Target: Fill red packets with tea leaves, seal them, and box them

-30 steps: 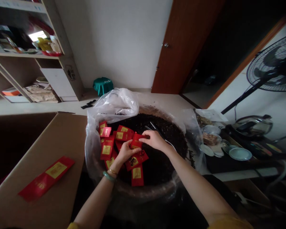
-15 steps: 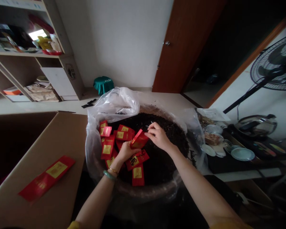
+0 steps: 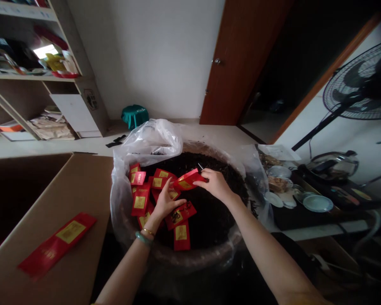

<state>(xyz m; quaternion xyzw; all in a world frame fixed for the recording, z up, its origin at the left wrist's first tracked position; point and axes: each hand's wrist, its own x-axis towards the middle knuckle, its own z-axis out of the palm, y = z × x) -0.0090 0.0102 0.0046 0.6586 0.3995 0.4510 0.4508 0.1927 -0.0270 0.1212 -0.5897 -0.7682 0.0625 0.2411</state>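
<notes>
A big round basket lined with clear plastic holds dark loose tea leaves and several small red packets with gold labels. My left hand steadies one red packet from below, fingers curled on its near end. My right hand pinches the packet's far end and also holds a thin metal tool over the leaves. The packet is lifted above the pile and lies nearly level.
A cardboard box flap at left carries a long red packet strip. Dishes and a pot stand on a low table at right. A fan, a brown door and shelves ring the room.
The red packet has risen and tipped from steeply tilted to nearly level. Both hands moved up slightly with it, and the camera shifted a little.
</notes>
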